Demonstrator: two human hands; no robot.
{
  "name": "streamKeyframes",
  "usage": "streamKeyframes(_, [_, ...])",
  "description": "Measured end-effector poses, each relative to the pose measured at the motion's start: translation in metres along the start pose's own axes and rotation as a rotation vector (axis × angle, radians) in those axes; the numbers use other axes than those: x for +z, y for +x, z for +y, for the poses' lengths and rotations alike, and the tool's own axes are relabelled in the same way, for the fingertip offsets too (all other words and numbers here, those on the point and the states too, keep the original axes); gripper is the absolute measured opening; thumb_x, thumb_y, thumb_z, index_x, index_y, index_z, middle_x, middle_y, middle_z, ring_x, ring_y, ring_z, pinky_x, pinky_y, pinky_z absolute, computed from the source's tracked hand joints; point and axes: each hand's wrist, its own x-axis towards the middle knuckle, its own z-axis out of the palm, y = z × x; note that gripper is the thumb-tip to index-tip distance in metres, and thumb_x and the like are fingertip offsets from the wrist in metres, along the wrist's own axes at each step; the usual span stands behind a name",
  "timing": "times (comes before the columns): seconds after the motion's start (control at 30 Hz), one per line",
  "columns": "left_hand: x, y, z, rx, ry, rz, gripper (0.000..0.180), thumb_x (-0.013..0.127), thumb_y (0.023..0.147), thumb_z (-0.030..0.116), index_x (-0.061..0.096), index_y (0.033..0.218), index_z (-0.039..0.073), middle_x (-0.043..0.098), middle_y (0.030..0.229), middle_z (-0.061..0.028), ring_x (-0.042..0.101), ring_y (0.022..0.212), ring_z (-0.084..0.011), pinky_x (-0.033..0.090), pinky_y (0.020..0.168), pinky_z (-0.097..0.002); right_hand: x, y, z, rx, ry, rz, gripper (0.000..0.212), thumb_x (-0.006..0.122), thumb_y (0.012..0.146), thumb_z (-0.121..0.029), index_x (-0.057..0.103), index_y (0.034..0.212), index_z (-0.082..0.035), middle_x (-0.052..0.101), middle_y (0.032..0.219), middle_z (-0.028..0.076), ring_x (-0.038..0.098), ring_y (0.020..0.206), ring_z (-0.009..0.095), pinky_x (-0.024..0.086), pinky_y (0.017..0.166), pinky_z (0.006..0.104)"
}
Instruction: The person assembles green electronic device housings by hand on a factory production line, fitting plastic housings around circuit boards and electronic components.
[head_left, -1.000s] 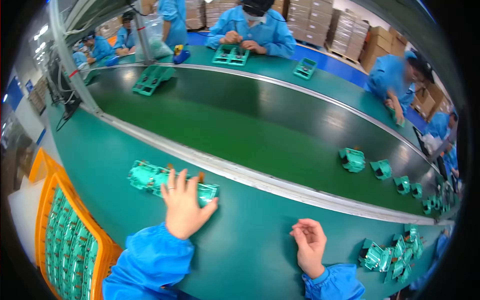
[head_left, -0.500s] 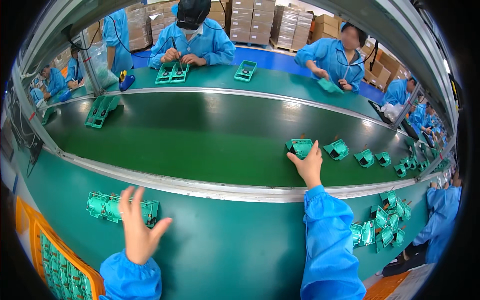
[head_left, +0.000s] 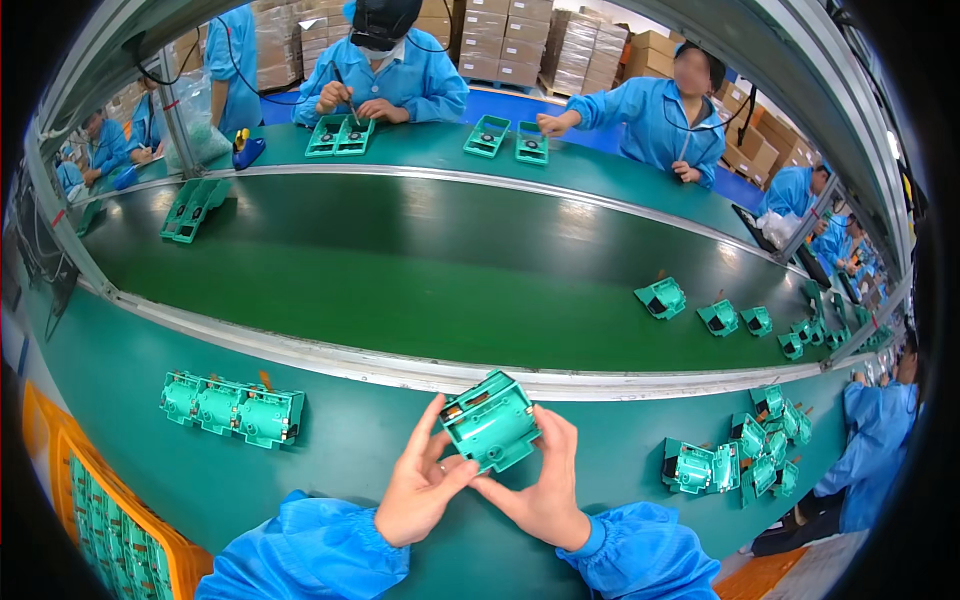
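Observation:
Between my two hands, over the near green table, is a green plastic housing [head_left: 492, 424], tilted, with dark and metallic parts along its upper left edge. My left hand [head_left: 422, 478] grips its left side and lower corner, closed round it. On the opposite side my right hand [head_left: 545, 478] is closed on it too, thumb low and fingers against the right edge. To the left, a row of similar green housings [head_left: 232, 408] stands side by side on the table. A loose cluster of more housings [head_left: 762, 445] lies on the right.
Beyond the metal rail [head_left: 350, 368] runs a dark green conveyor belt [head_left: 400, 270] carrying housings [head_left: 661, 298] on the right and green trays [head_left: 195, 208] at far left. An orange crate [head_left: 60, 440] full of green parts stands lower left. Co-workers in blue [head_left: 400, 80] sit across the belt.
My right hand has brought a housing from the belt to the near table. My left hand has left the row and joined it. Across the belt, a co-worker has set down a green tray.

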Motion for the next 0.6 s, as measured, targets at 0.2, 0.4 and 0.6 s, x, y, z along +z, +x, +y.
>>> streamKeyframes(0.2, [-0.028, 0.002, 0.007, -0.066, -0.003, -0.091, 0.072, 0.051, 0.082, 0.002, 0.004, 0.136, 0.012, 0.034, 0.128, -0.016, 0.041, 0.112, -0.0233, 0.039, 0.088, -0.0357, -0.008, 0.0, 0.019, 0.653, 1.216, -0.14, 0.046, 0.047, 0.086, -0.008, 0.027, 0.127, 0.001, 0.044, 0.115, 0.009, 0.046, 0.102, 0.018, 0.039, 0.086, 0.0324])
streamKeyframes(0.4, [-0.033, 0.003, 0.005, -0.141, -0.022, -0.178, 0.069, 0.049, 0.083, 0.003, 0.005, 0.136, 0.009, 0.034, 0.128, -0.016, 0.037, 0.116, -0.021, 0.031, 0.095, -0.0346, -0.005, -0.006, 0.037, 0.858, 1.483, -0.376, 0.037, 0.045, 0.088, -0.016, 0.037, 0.121, 0.0, 0.05, 0.11, 0.007, 0.048, 0.1, 0.014, 0.038, 0.086, 0.0303])
streamKeyframes(0.6, [-0.034, 0.004, 0.003, -0.165, -0.015, -0.199, 0.068, 0.048, 0.084, 0.004, 0.004, 0.135, 0.007, 0.033, 0.129, -0.0167, 0.035, 0.117, -0.0216, 0.029, 0.096, -0.0343, -0.005, -0.006, 0.038, 0.898, 1.565, -0.382, 0.033, 0.046, 0.087, -0.014, 0.041, 0.116, -0.001, 0.051, 0.109, 0.006, 0.048, 0.098, 0.013, 0.037, 0.086, 0.03])
